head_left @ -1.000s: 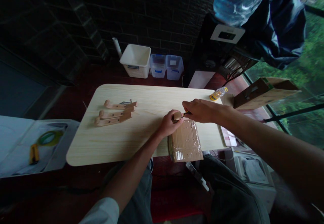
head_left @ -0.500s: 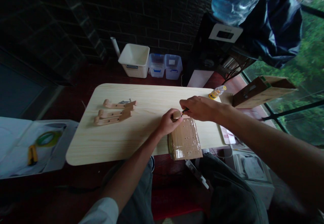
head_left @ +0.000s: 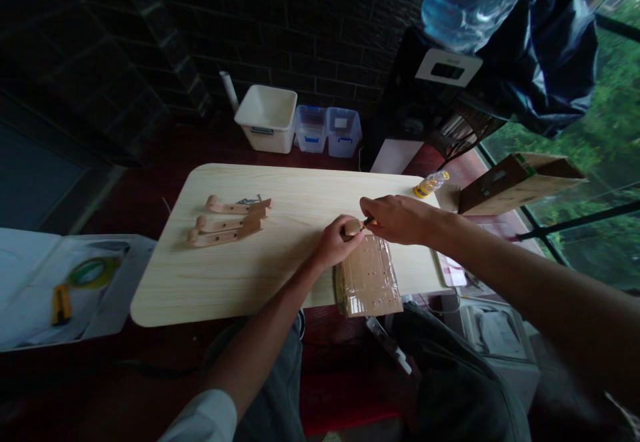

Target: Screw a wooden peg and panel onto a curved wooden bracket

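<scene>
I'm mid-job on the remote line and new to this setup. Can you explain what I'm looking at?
There is no machine here: these are a person's two bare hands, seen from a camera worn on the head, looking forward and down. The left hand holds a wooden piece. The right hand grips a small tool, its tip at that piece; the fingers hide most of it. Below them, taped cardboard juts over the near edge of the table. On the table's left lie three wooden arms beside some small metal parts. A clear-and-yellow bottle is at the far right corner.
</scene>
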### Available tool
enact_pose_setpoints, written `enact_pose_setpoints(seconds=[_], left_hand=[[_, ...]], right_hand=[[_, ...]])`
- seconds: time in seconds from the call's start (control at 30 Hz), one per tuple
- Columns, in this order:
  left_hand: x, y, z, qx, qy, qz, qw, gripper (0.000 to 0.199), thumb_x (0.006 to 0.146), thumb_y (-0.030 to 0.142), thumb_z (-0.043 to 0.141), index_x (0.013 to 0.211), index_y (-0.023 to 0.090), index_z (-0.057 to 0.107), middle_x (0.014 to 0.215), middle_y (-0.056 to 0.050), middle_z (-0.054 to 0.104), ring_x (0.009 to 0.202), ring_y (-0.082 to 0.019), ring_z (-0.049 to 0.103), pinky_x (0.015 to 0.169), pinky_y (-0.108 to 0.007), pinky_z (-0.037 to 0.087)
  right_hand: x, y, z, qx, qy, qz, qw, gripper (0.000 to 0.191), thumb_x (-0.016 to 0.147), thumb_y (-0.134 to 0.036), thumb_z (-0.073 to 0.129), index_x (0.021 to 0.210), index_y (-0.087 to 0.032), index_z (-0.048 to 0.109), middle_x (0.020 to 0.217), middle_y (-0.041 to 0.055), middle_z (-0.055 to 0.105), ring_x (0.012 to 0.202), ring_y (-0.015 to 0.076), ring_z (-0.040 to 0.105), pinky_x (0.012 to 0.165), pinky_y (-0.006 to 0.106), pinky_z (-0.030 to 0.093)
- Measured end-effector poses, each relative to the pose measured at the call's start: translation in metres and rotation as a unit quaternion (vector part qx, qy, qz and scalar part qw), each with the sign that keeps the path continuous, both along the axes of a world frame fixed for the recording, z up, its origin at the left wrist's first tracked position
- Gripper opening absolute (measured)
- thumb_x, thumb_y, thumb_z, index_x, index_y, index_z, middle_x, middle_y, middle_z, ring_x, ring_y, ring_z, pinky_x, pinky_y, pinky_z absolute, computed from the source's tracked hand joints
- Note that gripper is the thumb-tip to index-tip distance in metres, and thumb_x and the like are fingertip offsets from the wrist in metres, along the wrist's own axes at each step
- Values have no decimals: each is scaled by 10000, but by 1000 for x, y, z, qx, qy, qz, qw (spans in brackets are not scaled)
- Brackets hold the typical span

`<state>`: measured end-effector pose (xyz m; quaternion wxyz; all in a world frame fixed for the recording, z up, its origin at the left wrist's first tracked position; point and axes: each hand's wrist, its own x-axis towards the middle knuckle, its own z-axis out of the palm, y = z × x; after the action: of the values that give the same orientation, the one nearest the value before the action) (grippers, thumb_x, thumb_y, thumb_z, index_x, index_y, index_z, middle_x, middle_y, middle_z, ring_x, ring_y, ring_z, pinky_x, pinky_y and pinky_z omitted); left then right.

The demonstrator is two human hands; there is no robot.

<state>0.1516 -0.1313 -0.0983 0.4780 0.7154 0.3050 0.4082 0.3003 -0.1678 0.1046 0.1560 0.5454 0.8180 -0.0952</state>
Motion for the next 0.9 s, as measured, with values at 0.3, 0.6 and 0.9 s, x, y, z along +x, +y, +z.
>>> enact_pose_setpoints(seconds=[0.3,0.6,0.9], left_hand=[[0,-2,3,-8,1,-3,1000,194,879,292,732,1037,204,664,1014,-58,746,924,-202,702,850,-347,576],[1,-1,2,-8,1,-3,1000,199,872,278,733,1045,197,677,1003,-51,753,926,-200,709,851,-334,578],[1,-1,0,-10,-6,-1,1000,194,870,295,740,1023,201,668,992,-55,750,915,-199,706,835,-332,574]], right_hand=[[1,0,-1,-3,-6,-17,1000,279,1030,-287,480,1221,-128,605,1023,200,776,862,279,712,672,389,400],[4,-5,0,2,-1,-8,1000,289,1009,-245,486,1244,-115,591,1045,201,776,882,271,713,676,379,399],[5,-8,-10,1,20,15,1000,269,998,-158,467,1245,-112,565,1083,210,756,863,256,704,674,377,389]])
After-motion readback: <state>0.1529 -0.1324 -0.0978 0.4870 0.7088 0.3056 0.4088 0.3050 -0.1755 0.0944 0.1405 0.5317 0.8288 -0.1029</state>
